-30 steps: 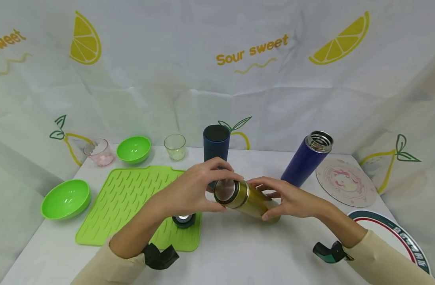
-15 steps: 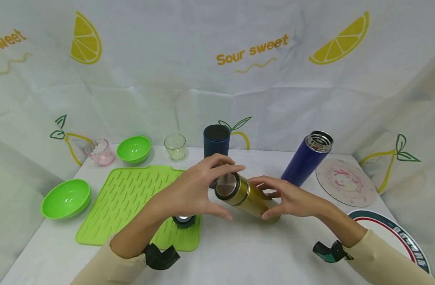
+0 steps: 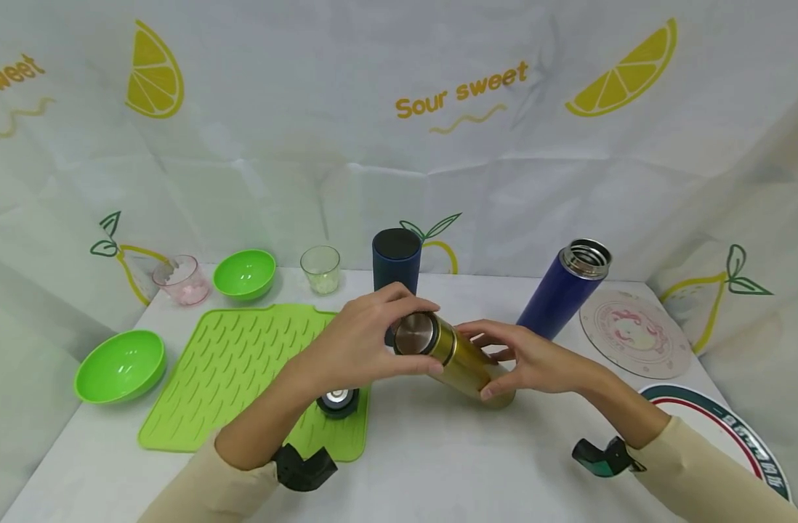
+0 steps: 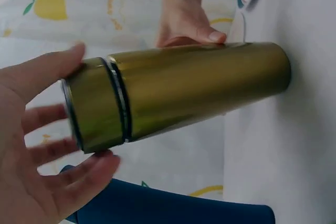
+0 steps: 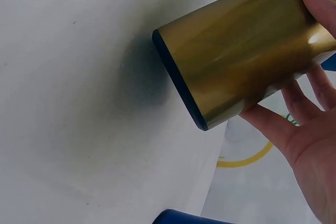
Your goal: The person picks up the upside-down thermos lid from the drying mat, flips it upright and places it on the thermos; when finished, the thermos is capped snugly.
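A gold thermos leans over the white table, its capped end tipped toward the left. My left hand holds the gold lid, thumb on one side and fingers on the other. A dark ring edged in silver separates lid from body in the left wrist view. Lower down, my right hand grips the thermos body, thumb across the near side. The bottom's dark rim hangs close over the tabletop in the right wrist view. Just behind my left hand stands a dark blue tumbler.
On the right, an open blue flask stands near a round pink mat. A green drying mat carries a black-rimmed lid. Two green bowls, a pink glass and a clear glass stand left and behind.
My left hand spread its fingers away from the lid, then closed around it again, wrist turned. The thermos top has risen slightly; my right hand keeps its hold on the body.
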Demonstrator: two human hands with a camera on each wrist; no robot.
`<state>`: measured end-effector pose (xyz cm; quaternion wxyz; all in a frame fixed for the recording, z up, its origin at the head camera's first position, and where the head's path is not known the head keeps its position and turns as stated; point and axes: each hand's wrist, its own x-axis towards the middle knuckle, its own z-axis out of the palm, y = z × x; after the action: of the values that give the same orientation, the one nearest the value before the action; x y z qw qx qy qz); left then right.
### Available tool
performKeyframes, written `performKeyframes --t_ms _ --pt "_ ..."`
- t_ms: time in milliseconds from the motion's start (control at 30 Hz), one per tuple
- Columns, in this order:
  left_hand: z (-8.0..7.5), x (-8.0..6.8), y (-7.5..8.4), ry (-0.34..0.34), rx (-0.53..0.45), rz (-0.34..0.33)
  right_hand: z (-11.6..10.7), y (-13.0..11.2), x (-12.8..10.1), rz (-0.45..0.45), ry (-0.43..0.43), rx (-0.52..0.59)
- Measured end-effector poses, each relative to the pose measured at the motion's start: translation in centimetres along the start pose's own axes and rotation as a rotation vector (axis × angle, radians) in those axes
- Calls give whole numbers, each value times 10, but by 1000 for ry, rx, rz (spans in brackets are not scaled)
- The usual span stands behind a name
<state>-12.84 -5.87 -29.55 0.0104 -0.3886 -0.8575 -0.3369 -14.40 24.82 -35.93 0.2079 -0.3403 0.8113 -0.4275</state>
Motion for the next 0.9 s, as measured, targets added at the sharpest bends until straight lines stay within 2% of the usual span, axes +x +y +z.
performKeyframes --t_ms 100,167,267,300,333,433,500,633,700,800,867,900 --pt "-3 -1 -2 -54 -56 55 0 0 1 -3 -1 -3" --pt "-4 -1 0 -53 -25 36 0 1 2 -6 -6 -2" --pt "-1 0 3 -23 70 -33 0 1 2 -2 -13 0" --pt "0 0 4 -18 67 -37 0 1 2 0 -16 2" --pt "0 0 4 -19 51 -27 0 1 2 2 -17 3" --pt "-2 1 2 -53 -51 71 0 2 1 4 -12 5" --pt "-2 1 1 -56 -62 95 1 3 1 1 -7 3" --pt "2 1 2 8 101 13 1 3 0 1 -4 0" --pt "2 1 2 13 90 15 0 3 0 2 -3 4" --pt "-1 1 1 -16 -6 73 0 3 0 -2 2 -1" --pt "-1 1 1 -3 12 62 -1 4 0 -6 3 0" --pt "0 1 1 17 52 40 -1 4 1 -5 3 2"
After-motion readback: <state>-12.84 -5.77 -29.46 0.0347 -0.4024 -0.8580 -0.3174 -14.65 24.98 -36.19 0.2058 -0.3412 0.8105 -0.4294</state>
